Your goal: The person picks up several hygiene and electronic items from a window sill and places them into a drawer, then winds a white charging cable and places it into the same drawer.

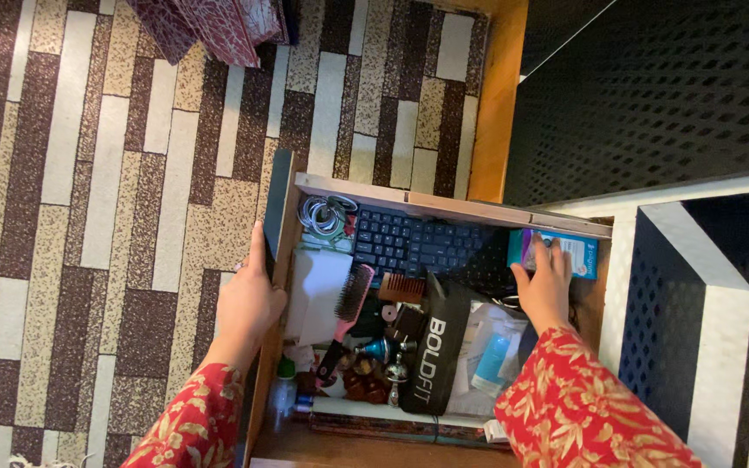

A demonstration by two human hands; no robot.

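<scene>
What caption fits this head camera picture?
Left hand on the drawer side, right hand on a blue box beside a keyboard.

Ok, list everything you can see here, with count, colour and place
drawer: one, wooden, open, centre
keyboard: one, black, drawer's far end
box: one, teal, drawer's far right corner
cables: one coil, white, drawer's far left corner
hairbrush: one, pink, left of middle
comb: one, brown, below keyboard
bag: one, black, middle
tube: one, blue, right of bag
carpet: one, brown and cream blocks, left
cloth: one, maroon, top
left hand: on drawer's left side wall
right hand: fingers on box
</scene>
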